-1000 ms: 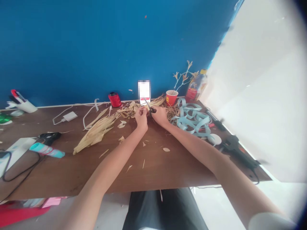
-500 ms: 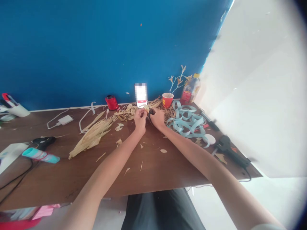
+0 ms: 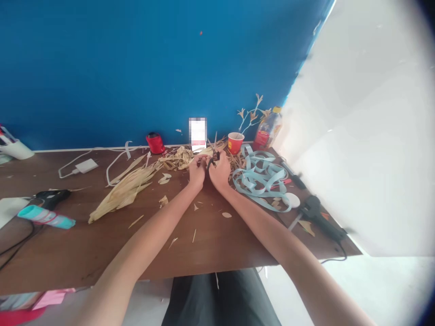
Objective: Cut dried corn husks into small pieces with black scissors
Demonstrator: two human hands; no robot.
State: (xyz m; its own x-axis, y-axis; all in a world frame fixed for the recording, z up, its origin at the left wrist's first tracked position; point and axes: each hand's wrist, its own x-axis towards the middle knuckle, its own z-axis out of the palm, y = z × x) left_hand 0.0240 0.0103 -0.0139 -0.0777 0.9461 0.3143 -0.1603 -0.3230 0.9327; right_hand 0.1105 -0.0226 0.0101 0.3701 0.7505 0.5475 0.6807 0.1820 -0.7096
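Note:
My right hand [image 3: 221, 173] grips a pair of black-handled scissors [image 3: 214, 156], whose parted blades point up and away from me. Close beside it on the left, the fingers of my left hand [image 3: 197, 172] are pinched together. A pale piece of dried corn husk showed in them a moment ago; now it is mostly hidden behind the fingers. Behind both hands lies a heap of husk scraps [image 3: 180, 158]. A bundle of long dried husks [image 3: 122, 192] rests to the left, with a few cut petal-shaped pieces [image 3: 164, 179] near it.
A phone [image 3: 197, 133] leans against the blue wall. At right are a red paper cup [image 3: 235, 143] holding a husk-flower stem, a bottle [image 3: 268, 129], tangled light-blue ribbon [image 3: 261, 174] and a glue gun [image 3: 319, 215]. A charger [image 3: 86, 165] and turquoise roll [image 3: 46, 217] lie left.
The scissors have turned upward in my right hand, their blades now showing apart above it. The husk piece in my left fingers is less visible. The whole view has shifted slightly.

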